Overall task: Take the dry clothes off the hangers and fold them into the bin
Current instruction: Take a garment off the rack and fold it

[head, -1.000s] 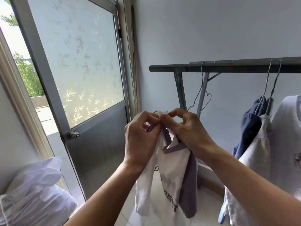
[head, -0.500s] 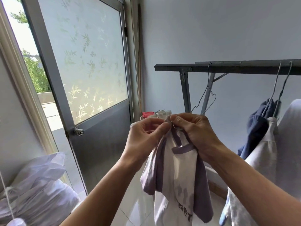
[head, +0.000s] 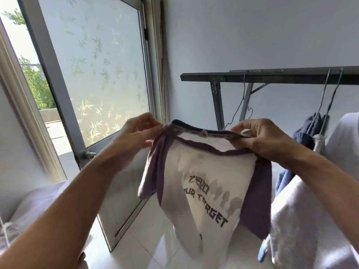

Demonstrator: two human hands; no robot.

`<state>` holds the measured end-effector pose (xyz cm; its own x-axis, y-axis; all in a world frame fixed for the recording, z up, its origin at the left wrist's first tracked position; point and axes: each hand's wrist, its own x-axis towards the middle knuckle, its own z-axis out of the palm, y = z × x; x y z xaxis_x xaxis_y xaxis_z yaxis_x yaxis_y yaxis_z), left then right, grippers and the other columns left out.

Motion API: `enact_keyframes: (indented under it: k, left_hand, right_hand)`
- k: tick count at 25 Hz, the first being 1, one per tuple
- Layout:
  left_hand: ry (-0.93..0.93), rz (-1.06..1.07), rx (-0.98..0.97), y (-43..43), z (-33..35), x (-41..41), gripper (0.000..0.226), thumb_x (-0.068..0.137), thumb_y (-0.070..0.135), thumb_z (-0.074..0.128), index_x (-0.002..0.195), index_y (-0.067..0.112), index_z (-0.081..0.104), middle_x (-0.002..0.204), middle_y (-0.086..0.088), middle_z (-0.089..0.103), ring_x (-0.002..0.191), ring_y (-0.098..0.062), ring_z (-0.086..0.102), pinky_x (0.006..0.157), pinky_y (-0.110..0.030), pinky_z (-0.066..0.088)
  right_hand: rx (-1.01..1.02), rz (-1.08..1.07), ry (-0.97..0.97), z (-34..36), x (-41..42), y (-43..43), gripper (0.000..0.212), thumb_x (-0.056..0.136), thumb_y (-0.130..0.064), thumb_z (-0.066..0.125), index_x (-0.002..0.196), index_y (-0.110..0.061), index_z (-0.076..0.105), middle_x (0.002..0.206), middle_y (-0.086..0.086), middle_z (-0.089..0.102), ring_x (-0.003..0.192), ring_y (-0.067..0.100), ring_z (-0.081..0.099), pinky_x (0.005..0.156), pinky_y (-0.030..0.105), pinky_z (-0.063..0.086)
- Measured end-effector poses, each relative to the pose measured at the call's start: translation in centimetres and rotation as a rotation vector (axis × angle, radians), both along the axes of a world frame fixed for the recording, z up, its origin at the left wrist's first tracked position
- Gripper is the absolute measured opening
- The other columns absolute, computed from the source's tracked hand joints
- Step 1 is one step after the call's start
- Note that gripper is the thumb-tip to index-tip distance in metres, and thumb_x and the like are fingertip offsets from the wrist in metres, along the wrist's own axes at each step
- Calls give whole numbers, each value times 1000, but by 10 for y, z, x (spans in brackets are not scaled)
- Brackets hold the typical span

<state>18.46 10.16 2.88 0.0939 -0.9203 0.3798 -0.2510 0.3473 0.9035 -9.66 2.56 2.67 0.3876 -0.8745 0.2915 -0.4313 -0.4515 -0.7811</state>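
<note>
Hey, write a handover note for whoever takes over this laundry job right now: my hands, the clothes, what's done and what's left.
Left hand: pinches one shoulder of the white T-shirt with purple sleeves and collar.
Right hand: grips the other shoulder; the shirt hangs spread between the two, off any hanger and unfolded.
Thin wire hanger on the dark metal drying rack looks bare.
Left to do: fold this shirt and bin it; the bin is not in view. Then take the navy garment and the large white garment, both on hangers at the rack's right end.
</note>
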Motion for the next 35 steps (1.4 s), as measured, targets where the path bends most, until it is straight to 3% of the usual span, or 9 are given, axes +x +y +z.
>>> enact_keyframes:
  k: [3, 7, 10, 16, 20, 25, 28, 30, 35]
  left_hand:
    - [-164, -5, -46, -3, 14, 7, 19, 95, 20, 59, 80, 10, 53, 75, -9, 51, 69, -16, 49, 60, -24, 39]
    - [-231, 16, -54, -4, 18, 0, 19, 100, 21, 51, 82, 16, 54, 67, 5, 53, 58, -3, 47, 51, -15, 36]
    - [-278, 34, -122, -2, 21, 0, 16, 98, 18, 52, 82, 14, 52, 70, 5, 52, 62, -2, 47, 55, -13, 38]
    - [-277, 49, -147, 9, 31, 1, 23, 101, 11, 45, 79, 15, 51, 65, 6, 53, 57, -2, 47, 52, -12, 36]
    - [-240, -7, -117, 16, 35, 7, 25, 100, 13, 47, 76, 18, 53, 66, 5, 55, 56, -3, 49, 50, -12, 37]
    - [-240, -42, -136, 17, 39, 10, 21, 98, 10, 46, 79, 14, 52, 67, 4, 54, 58, -3, 49, 52, -11, 37]
    - [-278, -10, -138, 16, 36, 14, 18, 93, 19, 53, 75, 17, 54, 65, 7, 51, 58, -3, 46, 52, -12, 36]
    - [-259, -45, -117, 18, 35, 18, 16, 83, 31, 58, 75, 18, 56, 67, 6, 54, 60, -5, 49, 52, -13, 39]
    - [-350, -104, -136, 21, 31, 14, 17, 86, 37, 72, 85, 20, 72, 79, -6, 71, 76, -9, 68, 69, -18, 53]
  right_hand:
    - [-247, -189, 395, 5, -15, -14, 9, 80, -18, 72, 79, -26, 68, 71, -8, 68, 69, 11, 63, 66, 29, 50]
    - [-98, 56, -68, 18, -24, -11, 22, 83, 7, 58, 80, -12, 69, 72, 4, 68, 69, 13, 61, 67, 26, 47]
    - [51, 243, -353, 14, -19, -8, 19, 76, 4, 53, 69, -11, 63, 59, 1, 58, 53, 10, 53, 50, 19, 42]
    - [308, 468, -173, 5, -22, -13, 26, 76, -26, 65, 87, -4, 73, 81, 12, 70, 67, 18, 65, 57, 22, 53]
    - [344, 560, -182, 1, -29, -17, 79, 55, -29, 90, 109, 17, 55, 97, 20, 62, 87, 25, 62, 76, 27, 54]
    - [179, 521, -355, -6, -17, -6, 49, 57, -32, 91, 60, -16, 44, 68, 6, 46, 64, 11, 47, 57, 16, 39]
    - [-1, 368, -321, -4, -15, 1, 41, 68, -28, 84, 65, -14, 46, 56, -3, 56, 53, 4, 49, 50, 12, 39]
    - [-39, 324, -226, 4, -17, 5, 30, 67, -31, 77, 80, -12, 58, 71, 10, 72, 63, 12, 63, 58, 19, 51]
    - [-76, 366, -253, 19, -33, 6, 44, 59, -52, 84, 77, -14, 71, 80, 7, 74, 72, 14, 68, 62, 20, 55]
